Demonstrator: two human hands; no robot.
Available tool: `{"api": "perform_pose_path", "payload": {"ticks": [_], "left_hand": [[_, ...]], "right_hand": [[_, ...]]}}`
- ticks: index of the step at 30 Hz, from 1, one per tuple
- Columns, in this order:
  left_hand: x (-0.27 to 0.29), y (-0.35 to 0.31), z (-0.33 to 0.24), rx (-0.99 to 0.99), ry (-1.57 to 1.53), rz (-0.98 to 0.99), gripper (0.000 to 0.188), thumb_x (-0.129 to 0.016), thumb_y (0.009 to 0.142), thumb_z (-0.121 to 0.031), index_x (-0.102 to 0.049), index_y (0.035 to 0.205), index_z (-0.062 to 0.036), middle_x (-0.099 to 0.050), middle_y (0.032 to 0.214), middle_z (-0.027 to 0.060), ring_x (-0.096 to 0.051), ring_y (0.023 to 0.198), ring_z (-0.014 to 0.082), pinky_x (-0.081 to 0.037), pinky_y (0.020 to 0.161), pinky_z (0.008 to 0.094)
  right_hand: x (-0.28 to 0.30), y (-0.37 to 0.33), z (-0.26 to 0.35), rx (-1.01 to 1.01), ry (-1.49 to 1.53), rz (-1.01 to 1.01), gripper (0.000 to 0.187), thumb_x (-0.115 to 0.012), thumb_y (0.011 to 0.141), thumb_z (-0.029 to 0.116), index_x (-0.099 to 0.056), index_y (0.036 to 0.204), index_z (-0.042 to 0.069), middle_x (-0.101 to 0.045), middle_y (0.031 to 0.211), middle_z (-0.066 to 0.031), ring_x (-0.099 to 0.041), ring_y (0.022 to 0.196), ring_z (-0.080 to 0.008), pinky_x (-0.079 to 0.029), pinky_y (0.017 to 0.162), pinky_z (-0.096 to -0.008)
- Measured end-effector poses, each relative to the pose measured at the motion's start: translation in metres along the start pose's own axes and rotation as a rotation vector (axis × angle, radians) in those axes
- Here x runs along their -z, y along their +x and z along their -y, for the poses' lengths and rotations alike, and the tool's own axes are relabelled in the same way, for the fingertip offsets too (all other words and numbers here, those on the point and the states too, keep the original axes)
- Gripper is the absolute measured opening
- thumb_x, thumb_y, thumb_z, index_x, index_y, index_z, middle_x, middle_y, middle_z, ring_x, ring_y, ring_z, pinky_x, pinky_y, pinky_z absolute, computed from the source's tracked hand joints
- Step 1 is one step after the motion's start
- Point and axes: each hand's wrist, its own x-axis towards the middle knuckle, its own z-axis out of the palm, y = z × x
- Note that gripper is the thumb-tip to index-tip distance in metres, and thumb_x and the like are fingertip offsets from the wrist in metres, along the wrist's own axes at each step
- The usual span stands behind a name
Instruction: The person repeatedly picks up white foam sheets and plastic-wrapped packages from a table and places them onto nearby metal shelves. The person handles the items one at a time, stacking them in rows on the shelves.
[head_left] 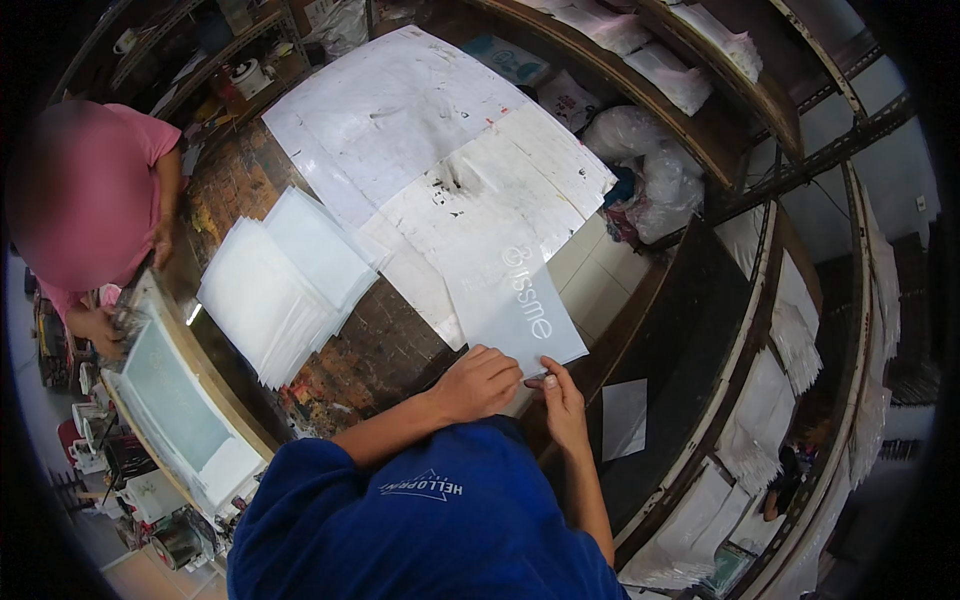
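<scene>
A frosted plastic bag (pixel 515 318) with white printed lettering hangs past the table's near right corner, its far part over the white covering. My left hand (pixel 480 383) is closed on its near edge, fingers curled together. Close to it, my right hand (pixel 562 400) pinches the near right corner between thumb and fingers. To the left, two overlapping stacks of similar frosted bags (pixel 262 300) lie on the dark wooden table (pixel 400 345).
White sheeting (pixel 420 110) with dark smudges covers the table's far part. At left, a co-worker in pink (pixel 150 140) stands by a printing screen (pixel 180 400). Racks (pixel 680 480) holding plastic bags curve along the right. One loose sheet (pixel 625 420) lies on a dark shelf.
</scene>
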Motion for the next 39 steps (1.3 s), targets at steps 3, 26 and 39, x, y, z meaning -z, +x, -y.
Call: {"api": "perform_pose_path", "payload": {"ticks": [3,26,39], "left_hand": [[0.014,-0.009,0.011,0.049,0.068,-0.063,0.013,-0.067,0.074,-0.005,-0.061,0.085,-0.0057,-0.062,0.088,0.0059,-0.059,0.079,0.0226,-0.044,0.071,0.0347],[0.000,-0.064,0.023,0.362,0.379,-0.134,0.024,-0.065,0.074,0.000,-0.061,0.097,-0.0003,-0.057,0.112,0.0170,-0.055,0.107,0.0362,-0.045,0.091,0.0448],[0.002,-0.063,0.007,0.384,0.337,-0.267,0.024,-0.065,0.074,0.001,-0.060,0.098,0.0010,-0.060,0.108,0.0165,-0.057,0.101,0.0357,-0.047,0.087,0.0438]], "right_hand": [[0.005,0.001,-0.010,0.032,0.027,-0.053,0.040,-0.048,0.100,0.025,-0.052,0.133,0.003,-0.067,0.104,-0.0143,-0.065,0.098,-0.0194,-0.052,0.078,-0.0308],[0.076,-0.030,-0.077,0.056,-0.184,-0.215,0.038,-0.060,0.094,0.021,-0.057,0.127,0.003,-0.065,0.083,-0.0117,-0.058,0.069,-0.0143,-0.048,0.066,-0.0287],[0.080,-0.055,-0.221,-0.099,-0.235,-0.236,0.041,-0.060,0.092,0.026,-0.058,0.124,0.001,-0.068,0.094,-0.0207,-0.066,0.086,-0.0286,-0.050,0.081,-0.0377]]}}
